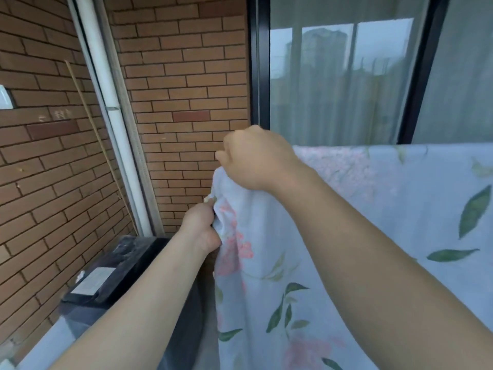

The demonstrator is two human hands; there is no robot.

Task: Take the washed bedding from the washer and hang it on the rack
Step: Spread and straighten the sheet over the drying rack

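Note:
A pale blue bed sheet [386,222] printed with green leaves and pink flowers hangs over a rail that the cloth hides, filling the right half of the view. My right hand [256,158] is fisted on the sheet's upper left corner at the top edge. Just below it, my left hand [201,227] grips the sheet's bunched left edge. The rack itself is covered by the fabric. A dark top-loading washer [112,279] with its lid raised stands at the lower left, under my left forearm.
A brick wall [181,84] fills the left and centre, with a white drainpipe [106,84] and a thin wooden stick [88,108] leaning against it. Behind the sheet is a dark-framed window [338,76] with a sheer curtain.

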